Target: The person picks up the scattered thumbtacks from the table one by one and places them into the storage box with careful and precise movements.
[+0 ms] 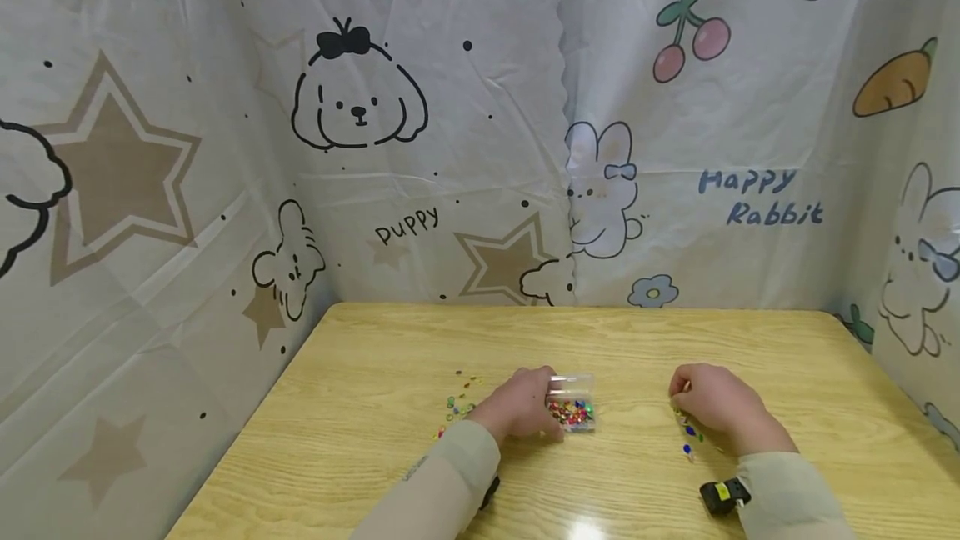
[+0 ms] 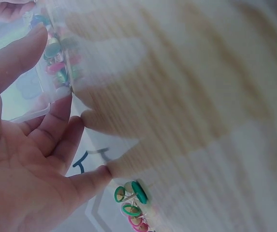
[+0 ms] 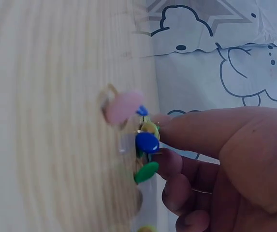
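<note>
A clear plastic box with a raised transparent lid stands mid-table, filled with thumbtacks of many colours. My left hand holds the box at its left side; in the left wrist view the thumb lies along one side and fingertips meet its edge. At the right, my right hand is bent down over loose thumbtacks. From the right wrist, a blue thumbtack, a green thumbtack and a blurred pink thumbtack appear before its fingertips. Whether a tack is pinched there is hidden.
More loose thumbtacks lie scattered left of the box, partly behind the left forearm. A printed cloth hangs around the back and sides of the wooden table. A black wrist camera sits by the right cuff.
</note>
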`<state>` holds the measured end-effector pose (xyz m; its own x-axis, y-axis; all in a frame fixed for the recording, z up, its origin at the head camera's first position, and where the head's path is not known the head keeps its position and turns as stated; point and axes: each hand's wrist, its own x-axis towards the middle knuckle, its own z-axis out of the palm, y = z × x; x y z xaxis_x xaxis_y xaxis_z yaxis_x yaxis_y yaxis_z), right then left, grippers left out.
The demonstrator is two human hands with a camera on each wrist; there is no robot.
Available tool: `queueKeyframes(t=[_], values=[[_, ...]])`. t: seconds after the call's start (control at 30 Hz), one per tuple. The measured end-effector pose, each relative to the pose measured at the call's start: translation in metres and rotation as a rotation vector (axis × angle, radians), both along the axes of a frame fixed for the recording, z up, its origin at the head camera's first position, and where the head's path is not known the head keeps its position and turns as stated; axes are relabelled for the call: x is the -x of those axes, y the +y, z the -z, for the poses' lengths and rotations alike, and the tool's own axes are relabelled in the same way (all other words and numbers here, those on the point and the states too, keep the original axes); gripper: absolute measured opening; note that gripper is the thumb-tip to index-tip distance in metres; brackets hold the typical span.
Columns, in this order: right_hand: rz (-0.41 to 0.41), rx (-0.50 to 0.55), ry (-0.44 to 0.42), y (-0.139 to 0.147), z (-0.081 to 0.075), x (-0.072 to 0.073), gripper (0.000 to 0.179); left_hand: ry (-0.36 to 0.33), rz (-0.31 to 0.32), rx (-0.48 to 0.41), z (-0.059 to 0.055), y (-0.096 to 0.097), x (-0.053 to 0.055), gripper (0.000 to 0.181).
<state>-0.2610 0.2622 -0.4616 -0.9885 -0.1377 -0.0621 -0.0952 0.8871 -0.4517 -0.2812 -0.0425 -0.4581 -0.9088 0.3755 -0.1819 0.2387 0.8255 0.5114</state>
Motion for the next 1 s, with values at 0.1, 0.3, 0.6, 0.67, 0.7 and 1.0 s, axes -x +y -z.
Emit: queueKeyframes(t=[0.1,0.3,0.6,0.67,0.7,1.0], values=[[-0.010,-0.009,0.004,-0.001,0.001,0.000,0.006,-0.005,0.000,-0.004,0.001,0.000,0.000,0.072],[-0.032,-0.045,0.043,-0.004,0.000,-0.001,0.011,-0.006,-0.006,-0.016,0.000,0.000,-0.001,0.071],[-0.032,0.006,0.057,-0.018,-0.014,-0.004,0.012,-0.006,-0.005,-0.017,-0.003,-0.001,-0.001,0.072],[-0.050,0.030,0.060,-0.024,-0.019,-0.005,0.012,-0.007,-0.007,-0.021,-0.003,0.000,-0.001,0.072],[-0.059,0.041,0.062,-0.027,-0.021,-0.006,0.011,-0.008,-0.009,-0.021,-0.003,0.000,-0.001,0.072],[-0.204,0.098,0.090,-0.066,-0.025,-0.010,0.013,0.005,0.001,-0.004,-0.002,0.000,-0.002,0.075]])
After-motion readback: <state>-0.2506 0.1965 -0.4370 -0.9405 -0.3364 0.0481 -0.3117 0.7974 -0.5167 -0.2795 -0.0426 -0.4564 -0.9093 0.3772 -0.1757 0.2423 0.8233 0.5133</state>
